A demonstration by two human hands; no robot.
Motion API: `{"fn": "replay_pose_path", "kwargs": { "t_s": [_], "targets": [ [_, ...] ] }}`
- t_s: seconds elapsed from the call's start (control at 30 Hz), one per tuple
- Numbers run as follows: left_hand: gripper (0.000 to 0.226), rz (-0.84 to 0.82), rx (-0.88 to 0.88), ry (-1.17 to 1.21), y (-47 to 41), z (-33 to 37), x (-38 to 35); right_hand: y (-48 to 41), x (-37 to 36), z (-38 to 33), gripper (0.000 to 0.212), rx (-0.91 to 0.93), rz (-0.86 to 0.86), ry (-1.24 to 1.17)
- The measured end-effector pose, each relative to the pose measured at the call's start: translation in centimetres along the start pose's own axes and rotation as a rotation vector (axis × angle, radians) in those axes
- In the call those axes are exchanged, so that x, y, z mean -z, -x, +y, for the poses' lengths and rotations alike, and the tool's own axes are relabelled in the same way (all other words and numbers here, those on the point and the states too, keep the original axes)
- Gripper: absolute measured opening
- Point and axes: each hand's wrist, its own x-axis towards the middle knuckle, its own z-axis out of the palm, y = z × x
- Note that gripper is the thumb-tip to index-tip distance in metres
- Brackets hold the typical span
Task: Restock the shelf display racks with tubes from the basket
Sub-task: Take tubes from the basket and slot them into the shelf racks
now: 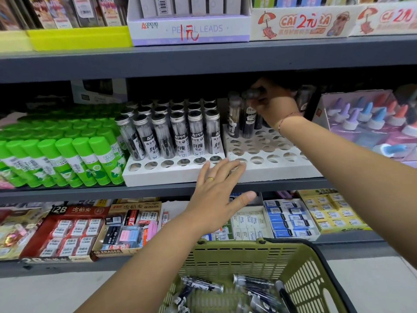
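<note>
Evidently, the left hand (214, 186) is laid flat, fingers spread, on the front lip where the two racks meet, likely to steady them. The right hand (270, 102) is clamped round a tube (251, 116) being seated at the twelve o'clock edge of the right rack (282, 169). About three tubes are stood there. Six front holes of the left rack (158, 177) are left empty. At six o'clock the basket (237, 246) is kept close, with at least four loose tubes (203, 284) counted inside.

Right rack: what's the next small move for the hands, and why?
Probably press the tube that the right hand grips by its cap down into its back-row hole, then let go. It stands beside other seated tubes, the left hand rests on the white rack's front, and most holes are empty.
</note>
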Motion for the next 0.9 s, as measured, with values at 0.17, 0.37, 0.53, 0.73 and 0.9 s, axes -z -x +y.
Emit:
{"fn": "replay_pose_path", "kwargs": {
  "t_s": [0.17,0.37,0.53,0.73,0.9],
  "targets": [
    [0.083,-0.005,-0.003,-0.012,0.0,0.1,-0.1,-0.2,-1.0,1.2,0.024,-0.012,0.046,-0.107],
    [0.081,-0.004,-0.014,-0.018,0.2,-0.2,-0.1,0.0,-1.8,2.1,0.034,-0.107,-0.040,-0.127],
    [0.077,0.046,0.034,0.065,2.9,0.5,0.0,2.1,0.2,0.4,0.035,-0.191,-0.054,0.136],
    [0.070,0.168,0.451,0.128,12.2,-4.5,-4.0,16.9,-2.6,-4.0,0.016,0.090,0.169,-0.281],
    [0.070,0.002,0.961,0.258,21.6,-9.1,-8.7,31.2,-13.4,-1.5,0.042,-0.317,-0.804,-0.344]
  ]
}}
